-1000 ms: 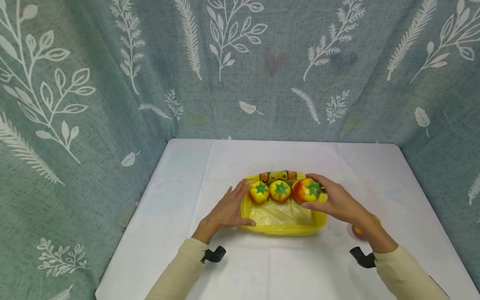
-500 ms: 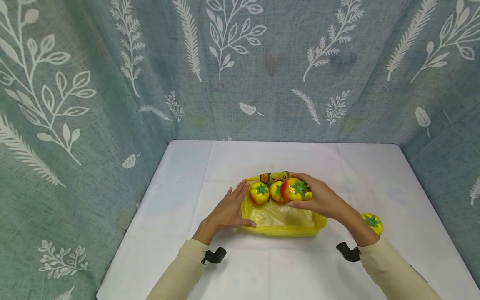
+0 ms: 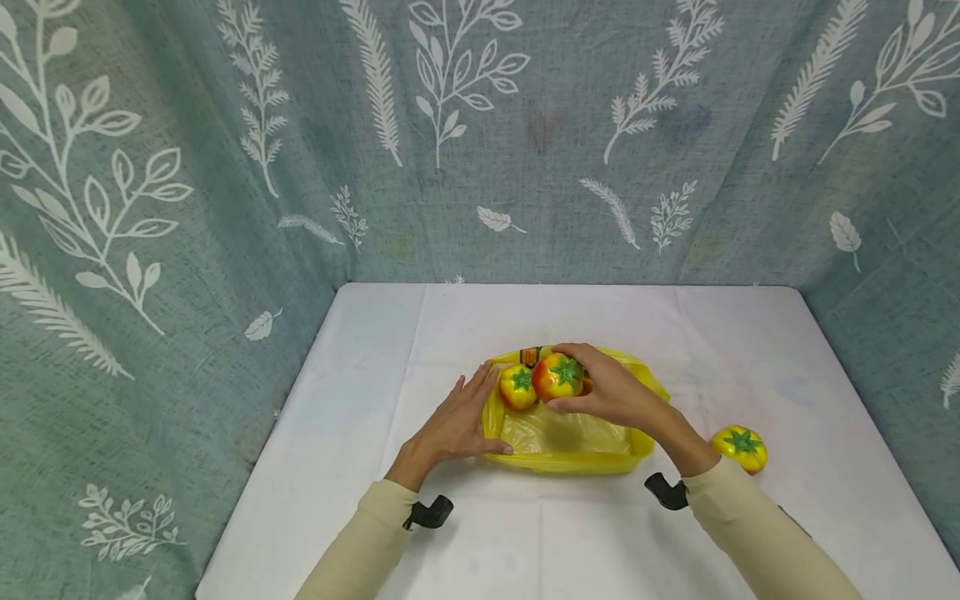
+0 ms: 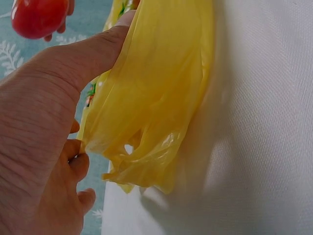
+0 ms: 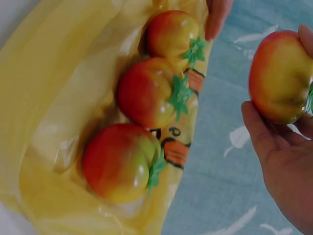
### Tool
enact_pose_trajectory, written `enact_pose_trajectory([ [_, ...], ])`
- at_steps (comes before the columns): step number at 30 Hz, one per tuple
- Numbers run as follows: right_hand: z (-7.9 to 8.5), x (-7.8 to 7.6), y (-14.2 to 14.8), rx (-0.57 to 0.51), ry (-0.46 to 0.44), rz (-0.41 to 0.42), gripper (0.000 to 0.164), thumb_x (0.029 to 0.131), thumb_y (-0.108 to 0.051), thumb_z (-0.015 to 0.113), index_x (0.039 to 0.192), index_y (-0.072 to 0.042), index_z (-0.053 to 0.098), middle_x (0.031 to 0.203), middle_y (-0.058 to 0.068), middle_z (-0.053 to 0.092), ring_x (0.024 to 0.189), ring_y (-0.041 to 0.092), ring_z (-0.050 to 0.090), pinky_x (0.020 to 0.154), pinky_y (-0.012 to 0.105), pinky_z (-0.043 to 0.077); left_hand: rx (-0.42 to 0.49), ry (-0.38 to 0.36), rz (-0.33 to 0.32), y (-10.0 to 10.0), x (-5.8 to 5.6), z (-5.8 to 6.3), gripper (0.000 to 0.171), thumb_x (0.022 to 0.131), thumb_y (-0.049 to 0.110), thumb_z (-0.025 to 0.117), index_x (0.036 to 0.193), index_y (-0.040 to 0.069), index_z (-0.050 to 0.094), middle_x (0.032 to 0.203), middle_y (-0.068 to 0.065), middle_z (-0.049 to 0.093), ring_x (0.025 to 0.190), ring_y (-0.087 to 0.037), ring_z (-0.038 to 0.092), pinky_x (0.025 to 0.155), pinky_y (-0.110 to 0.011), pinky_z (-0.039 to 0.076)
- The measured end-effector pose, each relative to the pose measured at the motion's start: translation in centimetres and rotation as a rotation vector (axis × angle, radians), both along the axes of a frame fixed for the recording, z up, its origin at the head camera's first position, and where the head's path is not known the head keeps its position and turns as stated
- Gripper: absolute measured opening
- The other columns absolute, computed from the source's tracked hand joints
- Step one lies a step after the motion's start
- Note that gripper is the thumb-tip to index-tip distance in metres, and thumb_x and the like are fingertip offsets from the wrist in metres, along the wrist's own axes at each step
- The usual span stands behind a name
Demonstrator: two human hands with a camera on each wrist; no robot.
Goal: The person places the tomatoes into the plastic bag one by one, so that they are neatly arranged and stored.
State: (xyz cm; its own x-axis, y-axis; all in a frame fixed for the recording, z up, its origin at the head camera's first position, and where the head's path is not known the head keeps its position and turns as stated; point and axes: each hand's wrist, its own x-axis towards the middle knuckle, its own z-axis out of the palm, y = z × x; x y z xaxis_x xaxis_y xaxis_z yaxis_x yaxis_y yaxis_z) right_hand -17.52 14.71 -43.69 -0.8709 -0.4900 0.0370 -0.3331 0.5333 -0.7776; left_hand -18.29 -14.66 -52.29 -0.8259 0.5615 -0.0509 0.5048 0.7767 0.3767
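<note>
My right hand (image 3: 611, 387) grips a shiny red-and-yellow tomato (image 3: 558, 377) with a green star-shaped calyx, thumb below and fingers over the top. It hangs above a yellow plastic bag (image 3: 570, 460), spread open like a shallow tray. Three more tomatoes (image 5: 146, 93) sit in a row along the bag's far side in the right wrist view; in the head view my right hand and the held tomato cover part of the row. My left hand (image 3: 450, 421) holds the bag's left end, its thumb (image 4: 105, 46) over the near rim and its fingers along the far-left side.
Another yellow tomato (image 3: 740, 448) lies on the white-covered table (image 3: 375, 392) right of the bag, beside my right forearm. Orange-and-black printing marks the bag's far rim. A green-grey leaf-patterned curtain (image 3: 555, 217) hangs behind and at both sides of the table.
My right hand has moved left over the bag with the tomato, from its right end toward the left one. The tomato on the table has come out from behind the forearm. The left hand stays put.
</note>
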Motion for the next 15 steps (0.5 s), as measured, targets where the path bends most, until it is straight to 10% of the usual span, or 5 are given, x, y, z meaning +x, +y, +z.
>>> enact_pose_trajectory([
  [15, -1.3, -0.2, -3.0, 0.045, 0.018, 0.085, 0.088, 0.085, -0.039, 0.083, 0.151, 0.000, 0.041, 0.148, 0.019, 0.047, 0.129, 0.035, 0.052, 0.106, 0.053, 0.046, 0.006, 0.023, -0.017, 0.0, 0.1, 0.1, 0.129, 0.073, 0.067, 0.080, 0.162, 0.004, 0.012, 0.169, -0.015, 0.007, 0.154, -0.025, 0.014, 0.124, -0.047, 0.010],
])
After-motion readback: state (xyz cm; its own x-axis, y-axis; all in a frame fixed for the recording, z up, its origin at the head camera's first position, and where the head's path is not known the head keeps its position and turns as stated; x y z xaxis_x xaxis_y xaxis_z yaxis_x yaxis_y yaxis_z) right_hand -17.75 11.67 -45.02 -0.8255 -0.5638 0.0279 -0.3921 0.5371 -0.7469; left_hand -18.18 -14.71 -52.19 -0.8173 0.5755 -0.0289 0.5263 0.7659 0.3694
